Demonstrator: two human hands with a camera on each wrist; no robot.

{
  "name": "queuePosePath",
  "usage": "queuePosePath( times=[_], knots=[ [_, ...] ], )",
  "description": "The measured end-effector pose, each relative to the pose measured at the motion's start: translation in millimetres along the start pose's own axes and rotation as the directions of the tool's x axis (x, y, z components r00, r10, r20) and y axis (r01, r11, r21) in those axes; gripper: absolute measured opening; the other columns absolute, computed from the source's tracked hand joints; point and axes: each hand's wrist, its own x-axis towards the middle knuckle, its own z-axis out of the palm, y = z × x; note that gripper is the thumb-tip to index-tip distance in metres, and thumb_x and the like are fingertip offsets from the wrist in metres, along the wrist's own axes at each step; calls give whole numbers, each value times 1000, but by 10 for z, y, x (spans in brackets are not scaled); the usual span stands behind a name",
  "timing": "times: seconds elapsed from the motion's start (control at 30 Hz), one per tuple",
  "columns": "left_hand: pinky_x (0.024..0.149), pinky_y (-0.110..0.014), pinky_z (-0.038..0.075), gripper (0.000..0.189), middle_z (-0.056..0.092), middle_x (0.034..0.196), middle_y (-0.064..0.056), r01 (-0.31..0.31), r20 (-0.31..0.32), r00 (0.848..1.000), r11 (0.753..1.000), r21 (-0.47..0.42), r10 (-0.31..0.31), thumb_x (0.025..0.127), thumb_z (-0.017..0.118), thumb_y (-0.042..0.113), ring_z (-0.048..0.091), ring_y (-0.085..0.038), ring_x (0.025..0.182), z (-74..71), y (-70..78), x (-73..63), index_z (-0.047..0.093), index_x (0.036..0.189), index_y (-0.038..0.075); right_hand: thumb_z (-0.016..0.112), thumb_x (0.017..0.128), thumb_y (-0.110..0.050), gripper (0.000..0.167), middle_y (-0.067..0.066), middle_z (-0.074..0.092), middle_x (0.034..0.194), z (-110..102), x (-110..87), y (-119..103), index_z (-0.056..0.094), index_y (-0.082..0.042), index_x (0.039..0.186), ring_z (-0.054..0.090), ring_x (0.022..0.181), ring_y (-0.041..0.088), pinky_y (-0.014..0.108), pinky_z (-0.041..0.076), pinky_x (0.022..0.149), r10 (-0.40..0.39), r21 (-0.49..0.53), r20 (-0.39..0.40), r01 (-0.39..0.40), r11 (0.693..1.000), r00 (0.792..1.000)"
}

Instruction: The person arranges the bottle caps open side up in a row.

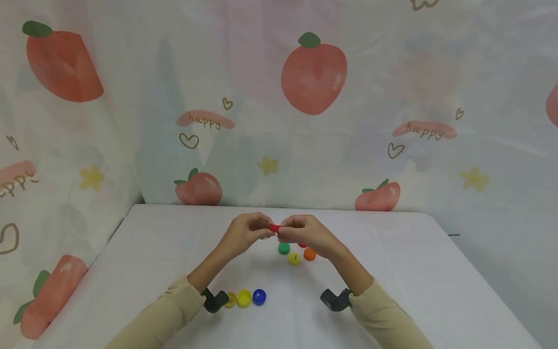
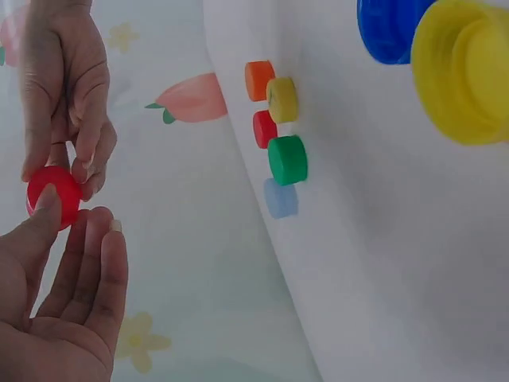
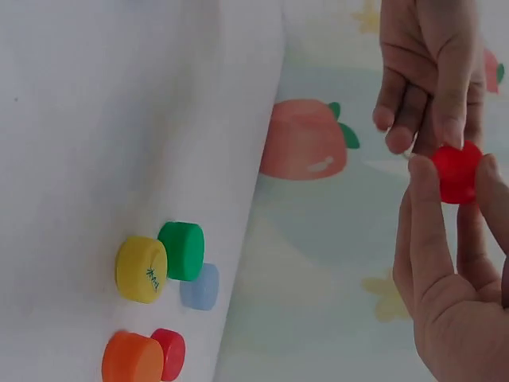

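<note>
Near row: amber cap (image 1: 230,300), near yellow cap (image 1: 244,298) & blue cap (image 1: 259,297) on table (image 1: 414,261), L of green cap (image 1: 284,248) & nearer the person; amber one part-hidden by black wrist mount (image 1: 215,301).
Left hand (image 1: 245,235): thumb + index pinch red cap (image 3: 456,171); other fingers loosely extended.
Right hand (image 1: 308,231): pinches same cap at rim, thumb opp. fingertips.
Red cap: betw. both hands, off table, higher than green cap.
Red-cap step: prob. two-handed turning, checking or handover; can't tell which.
Next grip: likely needs one hand's pinch kept firm before the other lets go, clear of green cap.
Far group: marked yellow cap (image 1: 293,260) nearer than green cap & to its R; orange cap (image 1: 310,254) further R; 2nd red cap (image 2: 264,130) also R; lt-blue cap (image 2: 281,199) just beyond.
Backdrop (image 1: 314,145): fruit-print cloth, well beyond green cap.
</note>
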Motion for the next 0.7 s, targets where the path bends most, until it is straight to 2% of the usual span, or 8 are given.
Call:
queuePosePath(
  times=[0.07, 0.2, 0.33, 0.5, 0.57, 0.7],
  knots=[
    [75, -27, 53, 12, 68, 88, 4, -14, 9, 1000, 1000, -18, 14, 84, 72, 18, 65, -13, 79, -1, -1, -30, 70, 95, 12, 66, 88, -33, 32, 12, 67, 104, 9, -57, -15, 64, -5, 104, 64, 98, 25, 41, 48, 89, -24, -16, -5, 24, 1000, 1000],
    [76, -28, 52, 13, 69, 87, 5, -29, 27, 999, 998, -51, 30, 85, 71, 23, 65, -19, 81, 30, -25, -95, 72, 93, 13, 68, 87, -29, 26, 8, 68, 98, 44, -180, -28, 66, -7, 101, 64, 93, 23, 35, 50, 84, -86, -113, -30, 82, 990, 996],
    [77, -27, 51, 15, 68, 88, 7, -54, 52, 997, 998, -42, 56, 86, 69, 27, 65, -21, 84, 100, -31, -163, 72, 93, 15, 70, 86, -27, 19, 2, 68, 94, 59, -288, -43, 68, -11, 96, 64, 90, 17, 33, 50, 82, -164, -247, -62, 144, 958, 984],
    [77, -24, 51, 12, 67, 89, 12, -87, 51, 995, 996, 34, 85, 85, 70, 27, 64, -8, 85, 146, 28, -231, 71, 93, 18, 71, 85, -28, 15, -5, 67, 89, 75, -368, -39, 69, -14, 91, 64, 86, 12, 31, 51, 80, -235, -366, -58, 199, 909, 970],
    [78, -24, 51, 11, 66, 88, 14, -103, 73, 993, 992, 77, 98, 85, 70, 27, 62, -5, 85, 155, 30, -252, 70, 92, 18, 71, 86, -27, 13, -7, 67, 88, 93, -388, -8, 69, -14, 90, 64, 84, 11, 29, 51, 79, -246, -394, -43, 210, 895, 968],
    [76, -25, 51, 9, 65, 87, 14, -131, 127, 986, 978, 162, 111, 85, 71, 24, 61, -7, 85, 183, -5, -315, 70, 90, 17, 71, 86, -23, 16, -6, 67, 90, 162, -422, 88, 66, -11, 96, 64, 84, 11, 25, 51, 77, -259, -417, -9, 232, 879, 966]
  ],
)
